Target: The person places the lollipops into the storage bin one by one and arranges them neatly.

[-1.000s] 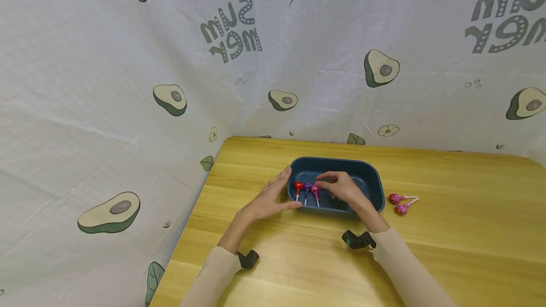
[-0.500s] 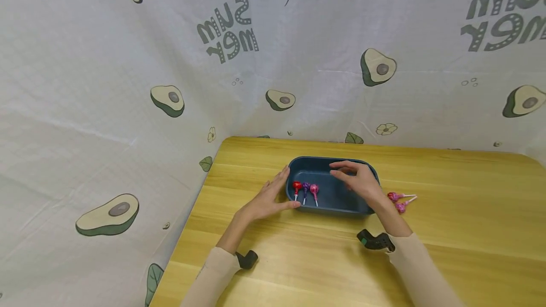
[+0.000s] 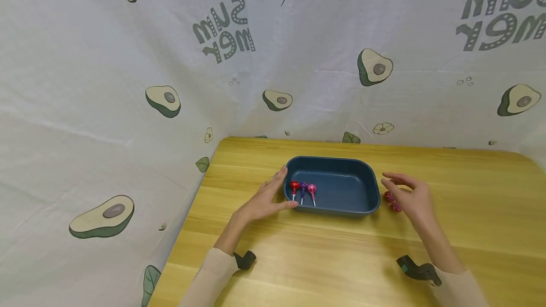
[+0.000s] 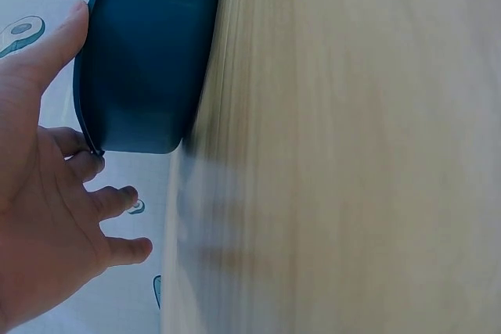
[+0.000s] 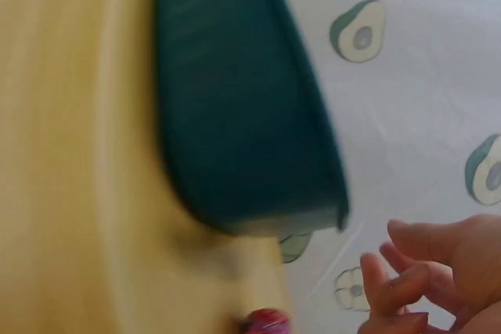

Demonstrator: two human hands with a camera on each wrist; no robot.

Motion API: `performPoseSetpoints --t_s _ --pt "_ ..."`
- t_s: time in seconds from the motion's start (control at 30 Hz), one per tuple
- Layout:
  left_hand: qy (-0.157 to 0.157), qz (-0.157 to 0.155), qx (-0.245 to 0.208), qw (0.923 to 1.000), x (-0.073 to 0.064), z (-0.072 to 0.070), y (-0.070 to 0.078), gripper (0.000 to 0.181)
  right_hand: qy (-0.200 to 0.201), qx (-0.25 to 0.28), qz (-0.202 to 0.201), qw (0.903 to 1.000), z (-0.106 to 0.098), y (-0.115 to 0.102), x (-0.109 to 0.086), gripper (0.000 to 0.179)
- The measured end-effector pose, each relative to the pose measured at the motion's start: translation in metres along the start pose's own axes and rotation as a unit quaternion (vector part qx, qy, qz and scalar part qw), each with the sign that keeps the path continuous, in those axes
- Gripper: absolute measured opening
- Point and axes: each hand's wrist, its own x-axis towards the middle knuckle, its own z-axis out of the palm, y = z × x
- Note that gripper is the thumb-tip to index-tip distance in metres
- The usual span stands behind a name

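Note:
A dark blue rectangular tray (image 3: 341, 212) stands on the table. Inside its left end lie a red lollipop (image 3: 295, 186), a purple lollipop (image 3: 303, 188) and a pink lollipop (image 3: 312, 189), side by side with sticks toward the front. My left hand (image 3: 262, 201) rests against the tray's left end, thumb and fingers spread and touching the rim. Right of the tray, my right hand (image 3: 415, 198) hovers with nothing in its loosely bent fingers. Beneath it two pinkish-red lollipops (image 3: 396, 207) lie on the table, their sticks hidden by the hand.
The light wooden table (image 3: 298, 259) extends to both sides of the tray. A white cloth (image 3: 239, 70) printed with avocados hangs behind and to the left. Each wrist wears a black camera mount (image 3: 418, 271).
My right hand has let go of the pink lollipop inside the tray, lifted away and moved right, out over the two lollipops on the table. The left hand keeps its place on the rim.

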Motion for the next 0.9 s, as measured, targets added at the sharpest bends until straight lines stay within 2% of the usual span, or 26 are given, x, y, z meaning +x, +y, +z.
performPoseSetpoints --t_s 0.2,0.3,0.43,0.63,0.9 --pt "0.003 0.001 -0.001 1.0 -0.001 0.0 0.0 0.106 0.032 0.015 0.034 0.9988 0.0 0.022 -0.015 0.05" --pt "0.002 -0.001 -0.002 1.0 -0.002 0.0 0.0 0.106 0.043 -0.011 0.043 0.9981 0.001 0.032 -0.02 0.05" --pt "0.001 0.002 -0.004 1.0 -0.002 0.001 0.001 0.106 0.066 -0.064 0.075 0.9929 0.001 0.043 -0.028 0.05" --pt "0.0 0.005 -0.004 1.0 -0.002 0.0 0.0 0.106 0.065 -0.098 0.121 0.9857 0.004 0.051 -0.03 0.059" --pt "-0.002 0.003 -0.001 1.0 -0.001 0.0 0.0 0.106 0.06 -0.142 0.113 0.9817 0.005 0.053 -0.026 0.059"
